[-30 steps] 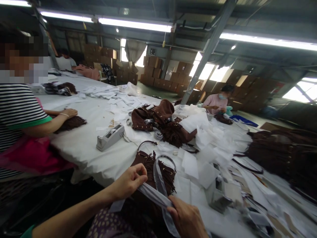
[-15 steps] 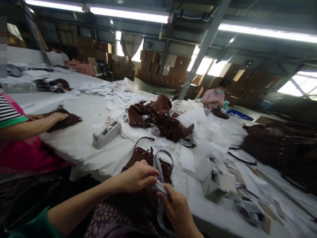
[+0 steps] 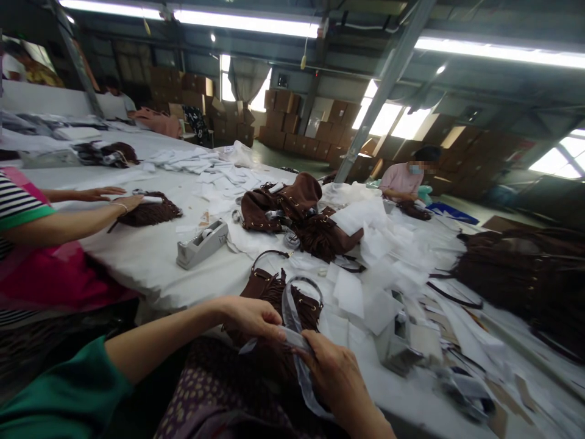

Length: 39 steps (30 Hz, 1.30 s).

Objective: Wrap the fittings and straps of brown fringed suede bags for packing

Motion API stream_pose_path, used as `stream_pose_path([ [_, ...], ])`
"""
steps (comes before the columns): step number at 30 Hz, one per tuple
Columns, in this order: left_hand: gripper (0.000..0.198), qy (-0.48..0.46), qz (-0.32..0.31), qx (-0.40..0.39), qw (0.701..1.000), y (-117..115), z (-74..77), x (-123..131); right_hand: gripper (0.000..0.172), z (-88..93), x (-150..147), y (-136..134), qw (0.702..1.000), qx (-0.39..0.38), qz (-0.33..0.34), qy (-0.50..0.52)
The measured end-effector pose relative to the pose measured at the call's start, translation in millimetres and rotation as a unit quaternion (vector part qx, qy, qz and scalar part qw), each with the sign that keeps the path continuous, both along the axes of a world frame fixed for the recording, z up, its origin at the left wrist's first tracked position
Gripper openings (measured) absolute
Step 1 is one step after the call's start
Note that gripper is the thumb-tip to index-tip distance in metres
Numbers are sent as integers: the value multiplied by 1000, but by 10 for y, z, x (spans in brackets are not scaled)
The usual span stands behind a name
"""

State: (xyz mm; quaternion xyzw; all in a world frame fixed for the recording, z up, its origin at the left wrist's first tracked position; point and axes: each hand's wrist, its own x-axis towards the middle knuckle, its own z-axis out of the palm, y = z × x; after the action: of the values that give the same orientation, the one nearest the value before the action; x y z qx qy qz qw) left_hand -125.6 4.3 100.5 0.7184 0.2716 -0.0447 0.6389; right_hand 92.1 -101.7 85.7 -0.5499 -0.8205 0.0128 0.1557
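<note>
A dark brown fringed bag (image 3: 258, 285) with gold eyelets lies at the table's near edge, its lower part in shadow behind my hands. One loop of its strap stands up, and a translucent plastic strip (image 3: 292, 305) runs along it and hangs down past my right wrist. My left hand (image 3: 253, 317) pinches this strip between thumb and fingers. Close by on the right, my right hand (image 3: 336, 369) grips the same strip, a short taut stretch showing between both hands. Whether the strap lies inside that stretch, I cannot tell.
A grey tape dispenser (image 3: 202, 244) stands to the left, another dispenser (image 3: 397, 341) to the right. Brown bags (image 3: 297, 210) are heaped ahead, beside white wrapping sheets (image 3: 393, 238). More dark bags (image 3: 516, 274) lie far right. At left, a co-worker's hands (image 3: 130, 204) touch a fringed bag.
My left hand has moved slightly down along the strip, and its fingers are closer together. The co-worker's bag at left has shifted right, with a white piece now on it.
</note>
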Motion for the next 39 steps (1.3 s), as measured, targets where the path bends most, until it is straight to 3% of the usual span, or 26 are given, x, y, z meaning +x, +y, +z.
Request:
stream_pose_path([
  [6,34,13,19,-12,1000,50,96,-121,30,46,18,41,1000,8,-14,13],
  [8,35,-10,137,52,989,24,137,-223,34,41,73,42,999,19,-29,27],
  [10,36,-52,306,138,941,-70,120,-326,37,14,136,36,997,35,-50,38],
  [11,39,-64,358,150,919,-143,76,-362,37,-7,160,31,996,43,-62,43],
  [12,46,-67,380,127,914,-228,8,-379,37,-31,172,26,995,49,-72,47],
  [14,60,-70,351,-16,934,-400,-183,-348,37,-88,153,14,994,49,-83,56],
  [15,61,-101,365,-95,921,-468,-286,-303,37,-119,123,7,994,46,-81,60],
  [17,55,-200,455,-192,846,-532,-451,-186,37,-181,38,-14,995,35,-58,68],
  [19,47,-266,542,-179,777,-508,-515,-85,39,-231,-42,-42,997,33,-24,66],
  [20,43,-271,557,-134,774,-478,-507,-54,39,-247,-68,-56,997,33,-10,63],
  [22,38,-235,508,4,829,-427,-432,-28,38,-251,-82,-76,998,29,0,57],
  [25,38,-146,317,193,917,-428,-283,-32,33,-192,-41,-81,998,17,-24,57],
  [27,40,-116,227,245,935,-465,-220,-21,31,-138,-12,-74,998,12,-42,56],
  [29,44,-106,186,263,941,-504,-197,11,29,-97,-6,-69,998,10,-45,51],
  [35,50,-113,204,291,928,-573,-256,176,21,-59,-69,-64,999,-10,-26,29],
  [37,51,-159,268,231,921,-571,-281,247,20,-44,-88,-58,999,-19,-28,41],
  [39,52,-243,375,123,886,-553,-280,330,17,-24,-114,-52,997,-28,-32,68],
])
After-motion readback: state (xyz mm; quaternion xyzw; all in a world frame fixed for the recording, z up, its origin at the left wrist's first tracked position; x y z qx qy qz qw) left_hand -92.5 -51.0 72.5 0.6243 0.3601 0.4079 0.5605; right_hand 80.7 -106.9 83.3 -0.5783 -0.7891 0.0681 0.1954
